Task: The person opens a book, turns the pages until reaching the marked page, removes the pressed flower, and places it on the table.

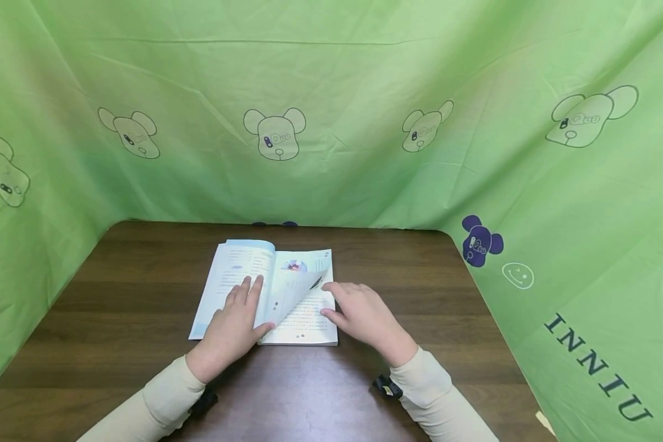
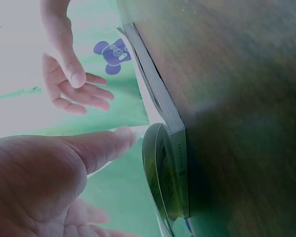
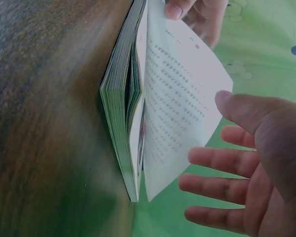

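Book: lies spread on the table (image 1: pixel 420 294) between my two hands, its left page (image 1: pixel 212 301) beneath my left fingers, its page stack (image 3: pixel 116 98) beside my right fingertips.
Left hand (image 1: pixel 229 334): fingers extended on the left page, no pinch visible; the thumb reaches over the spine (image 2: pixel 181 168) side and appears to meet the lifted leaf's near edge, how firmly I cannot tell.
Right hand (image 1: pixel 367 313): wide, thumb parted from the fingers, gripping nothing; it hovers at the book's outer edge.
Lifted leaf (image 3: pixel 187 98): tilted up from the binding, between my left thumb and right fingers, its free edge just ahead of the right thumb.
Turning: the step in hand, I judge; I would sweep the leaf leftward with straight right fingers behind it, raising the left thumb to let it pass.
Pressure: I would keep the left fingers flat, so the pages under them stay down.
Risk: a hard thumb could crease the leaf near the binding.
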`<state>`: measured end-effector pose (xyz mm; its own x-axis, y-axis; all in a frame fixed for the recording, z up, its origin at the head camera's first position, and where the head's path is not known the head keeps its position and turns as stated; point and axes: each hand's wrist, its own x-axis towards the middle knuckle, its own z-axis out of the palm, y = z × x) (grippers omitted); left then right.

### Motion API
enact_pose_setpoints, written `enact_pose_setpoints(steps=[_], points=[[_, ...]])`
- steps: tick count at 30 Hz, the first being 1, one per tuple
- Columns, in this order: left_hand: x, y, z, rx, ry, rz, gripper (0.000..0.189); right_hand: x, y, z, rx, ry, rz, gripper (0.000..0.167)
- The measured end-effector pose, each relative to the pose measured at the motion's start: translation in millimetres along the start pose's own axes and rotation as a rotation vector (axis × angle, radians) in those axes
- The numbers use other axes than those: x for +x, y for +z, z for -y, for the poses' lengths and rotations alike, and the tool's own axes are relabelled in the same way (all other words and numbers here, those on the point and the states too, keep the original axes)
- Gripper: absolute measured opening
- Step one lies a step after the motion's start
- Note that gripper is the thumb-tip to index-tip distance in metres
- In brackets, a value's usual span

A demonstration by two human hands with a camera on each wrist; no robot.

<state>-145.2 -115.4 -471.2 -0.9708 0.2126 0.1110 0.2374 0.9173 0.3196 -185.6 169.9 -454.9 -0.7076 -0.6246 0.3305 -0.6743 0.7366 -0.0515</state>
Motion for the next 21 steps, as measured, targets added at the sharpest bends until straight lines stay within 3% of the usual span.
enact_pose_setpoints(steps=[9, 16, 21], points=[[1.7, 2.1, 2.7, 0.036, 0.023, -0.13, 0.121, -2.8, 2.7, 0.0, 0.026, -0.076, 0.17, 0.048], [2.2, 1.7, 3.9, 0.086, 0.039, -0.154, 0.121, -7.1, 2.3, 3.1, 0.102, -0.062, 0.373, 0.055], [2.8, 1.0, 4.5, 0.106, 0.032, -0.147, 0.12, -8.9, 2.3, 5.0, 0.142, -0.053, 0.424, 0.058]])
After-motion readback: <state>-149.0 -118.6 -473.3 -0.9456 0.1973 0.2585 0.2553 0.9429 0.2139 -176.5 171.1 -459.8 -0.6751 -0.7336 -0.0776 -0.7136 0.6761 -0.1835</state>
